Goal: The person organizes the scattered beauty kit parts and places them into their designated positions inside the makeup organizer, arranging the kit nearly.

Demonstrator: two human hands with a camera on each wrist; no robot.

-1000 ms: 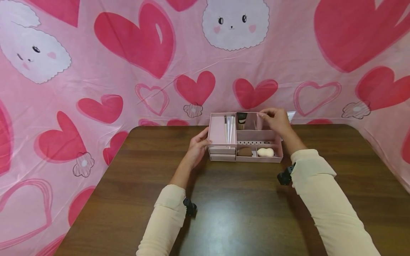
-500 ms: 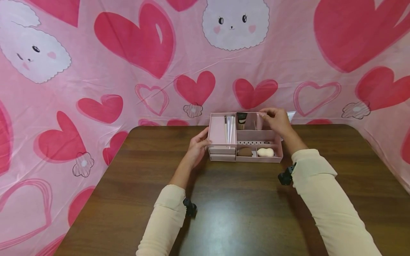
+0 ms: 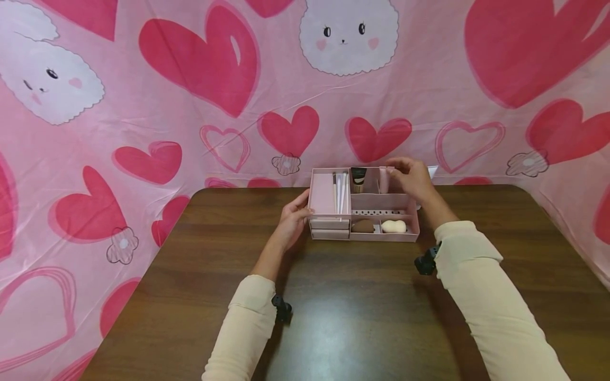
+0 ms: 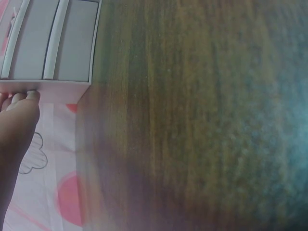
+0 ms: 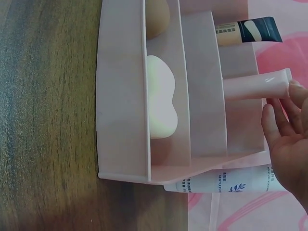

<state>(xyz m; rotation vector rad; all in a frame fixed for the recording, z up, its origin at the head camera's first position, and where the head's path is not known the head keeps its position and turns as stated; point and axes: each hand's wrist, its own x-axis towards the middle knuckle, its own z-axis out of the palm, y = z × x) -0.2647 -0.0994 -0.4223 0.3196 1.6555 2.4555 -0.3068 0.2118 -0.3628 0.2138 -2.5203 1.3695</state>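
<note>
A pink makeup organizer point(image 3: 385, 236) stands near the table's back edge. My left hand point(image 3: 294, 219) rests on its left side, fingers along the wall and thumb at the front corner; in the left wrist view the fingertips point(image 4: 32, 95) touch the wall below the drawers. A pale pink squeeze tube point(image 5: 255, 86) stands upright in a rear compartment. My right hand point(image 3: 413, 179) is at its top end, thumb and index finger spread apart, fingertips right at the crimped end. A black-capped foundation tube point(image 5: 248, 32) stands in the neighbouring compartment.
Front compartments hold a brown makeup sponge point(image 3: 364, 226) and a cream one point(image 3: 394, 227). Several slim brushes point(image 3: 340, 191) lie on the organizer's left top. A white printed tube point(image 5: 231, 180) is beside its right wall. A pink heart-print cloth point(image 3: 333, 95) hangs behind the table point(image 3: 333, 307).
My right thumb and index finger have spread apart and shifted slightly off the pink tube, whose top end now shows more. The left hand and the organizer stay put.
</note>
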